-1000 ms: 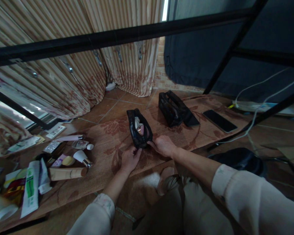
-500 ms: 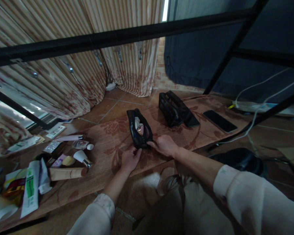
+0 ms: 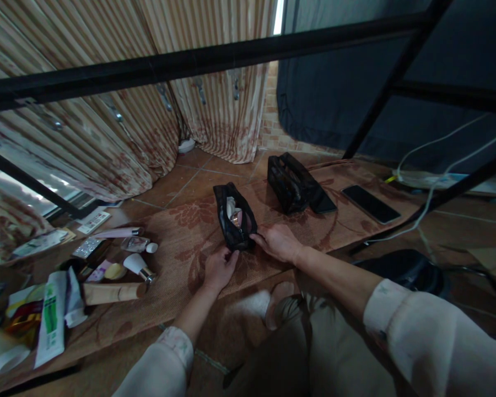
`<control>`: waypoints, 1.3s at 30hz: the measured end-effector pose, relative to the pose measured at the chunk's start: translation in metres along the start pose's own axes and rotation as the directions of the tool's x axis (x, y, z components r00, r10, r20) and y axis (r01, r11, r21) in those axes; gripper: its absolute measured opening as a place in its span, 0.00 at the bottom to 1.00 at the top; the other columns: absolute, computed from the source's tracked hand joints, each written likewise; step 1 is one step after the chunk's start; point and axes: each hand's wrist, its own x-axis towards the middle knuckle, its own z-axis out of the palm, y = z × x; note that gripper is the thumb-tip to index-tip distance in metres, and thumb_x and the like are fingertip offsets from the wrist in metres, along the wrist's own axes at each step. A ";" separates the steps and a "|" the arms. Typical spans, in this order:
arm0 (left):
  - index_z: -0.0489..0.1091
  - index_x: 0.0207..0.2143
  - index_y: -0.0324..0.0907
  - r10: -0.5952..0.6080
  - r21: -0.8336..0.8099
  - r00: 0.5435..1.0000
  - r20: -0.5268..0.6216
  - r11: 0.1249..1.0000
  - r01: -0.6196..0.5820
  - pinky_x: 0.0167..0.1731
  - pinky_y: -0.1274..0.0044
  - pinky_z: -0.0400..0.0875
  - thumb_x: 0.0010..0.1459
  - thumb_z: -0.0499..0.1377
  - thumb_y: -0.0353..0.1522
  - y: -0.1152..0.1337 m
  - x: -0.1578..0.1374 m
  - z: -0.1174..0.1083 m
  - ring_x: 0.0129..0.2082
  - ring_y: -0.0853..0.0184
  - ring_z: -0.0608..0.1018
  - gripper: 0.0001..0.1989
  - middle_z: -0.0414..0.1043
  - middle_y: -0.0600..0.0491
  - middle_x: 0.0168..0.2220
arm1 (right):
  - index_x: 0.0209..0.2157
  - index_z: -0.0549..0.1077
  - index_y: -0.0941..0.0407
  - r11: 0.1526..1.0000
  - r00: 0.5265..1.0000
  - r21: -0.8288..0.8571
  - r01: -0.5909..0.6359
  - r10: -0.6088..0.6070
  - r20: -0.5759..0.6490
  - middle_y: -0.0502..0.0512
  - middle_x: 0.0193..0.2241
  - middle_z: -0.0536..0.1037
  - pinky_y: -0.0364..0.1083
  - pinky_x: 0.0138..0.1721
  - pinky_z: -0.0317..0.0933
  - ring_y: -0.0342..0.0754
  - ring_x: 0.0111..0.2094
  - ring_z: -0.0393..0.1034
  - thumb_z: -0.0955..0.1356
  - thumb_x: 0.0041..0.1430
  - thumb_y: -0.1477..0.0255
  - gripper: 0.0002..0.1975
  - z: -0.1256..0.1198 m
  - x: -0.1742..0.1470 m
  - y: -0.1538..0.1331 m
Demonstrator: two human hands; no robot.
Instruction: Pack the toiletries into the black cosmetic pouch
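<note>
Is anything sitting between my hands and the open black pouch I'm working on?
Nothing visible. The left hand and right hand are both right at the near end of the open black pouch. The second black pouch sits farther off to the right, outside that space.

And we look far left, where striped, pleated curtains (image 3: pixel 86 33) hang down to brown floor tiles (image 3: pixel 190 179) with pale joints. Daylight glares through a window pane (image 3: pixel 47 184) at left! A black metal bar (image 3: pixel 190 62) cuts right across; beyond it, a tile-patterned wall (image 3: pixel 269 113) meets dark blue fabric (image 3: pixel 326 99) at far right. Dim light all round, shadows deepest near right.
</note>
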 end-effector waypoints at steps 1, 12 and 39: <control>0.75 0.33 0.42 -0.008 0.004 1.000 0.001 1.000 0.008 0.31 0.78 0.64 0.58 0.55 0.39 0.000 0.000 0.000 0.30 0.67 0.75 0.13 0.76 0.52 0.29 | 0.41 0.74 0.57 1.000 1.000 -0.001 0.003 -0.003 0.000 0.61 0.40 0.80 0.45 0.40 0.60 0.52 0.41 0.75 0.51 0.68 0.54 0.29 0.000 0.000 -0.001; 0.75 0.34 0.42 0.015 0.000 1.000 0.001 1.000 -0.015 0.32 0.77 0.65 0.58 0.54 0.39 -0.003 0.000 0.001 0.30 0.67 0.76 0.13 0.77 0.53 0.29 | 0.40 0.74 0.57 1.000 1.000 0.013 0.000 0.000 0.010 0.61 0.40 0.80 0.44 0.39 0.59 0.51 0.42 0.74 0.52 0.70 0.59 0.25 0.002 0.001 -0.002; 0.73 0.30 0.42 0.007 0.017 1.000 -0.006 1.000 -0.006 0.30 0.78 0.63 0.58 0.55 0.40 -0.005 0.001 0.003 0.27 0.68 0.74 0.13 0.73 0.54 0.25 | 0.41 0.72 0.57 0.998 1.000 -0.056 -0.001 0.000 -0.021 0.62 0.35 0.80 0.45 0.35 0.58 0.53 0.37 0.75 0.53 0.69 0.64 0.20 -0.001 0.000 -0.005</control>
